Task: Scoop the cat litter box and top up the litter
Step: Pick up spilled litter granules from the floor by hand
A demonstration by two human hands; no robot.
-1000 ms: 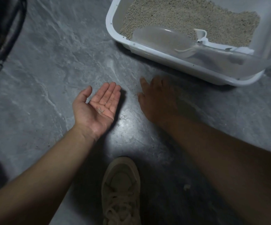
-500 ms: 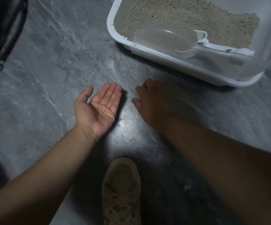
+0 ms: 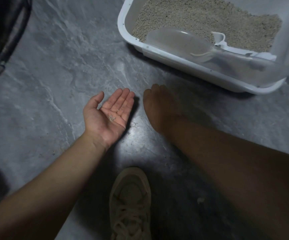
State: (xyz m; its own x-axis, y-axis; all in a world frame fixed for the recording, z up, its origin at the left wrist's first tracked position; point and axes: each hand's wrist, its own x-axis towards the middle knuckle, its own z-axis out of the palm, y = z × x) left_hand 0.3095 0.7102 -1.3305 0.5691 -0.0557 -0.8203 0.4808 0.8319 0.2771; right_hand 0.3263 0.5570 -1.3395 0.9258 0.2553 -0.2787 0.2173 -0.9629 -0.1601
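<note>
The white litter box sits on the floor at the upper right, holding beige litter. A translucent scoop lies inside along its near wall. My left hand is held palm up just above the floor, with a small pile of litter grains on the palm. My right hand is beside it in shadow, back up, fingers curled down to the floor so the fingertips are hidden. A few stray grains lie on the floor between the hands.
The floor is grey marbled tile. My beige shoe is at the bottom centre. A black object with a strap and buckle fills the upper left corner. A small pale crumb lies to the right of the shoe.
My right hand has slid left toward the left hand, its fingers going from flat and spread to curled under. One more grain lies on the left palm, which has stayed in place.
</note>
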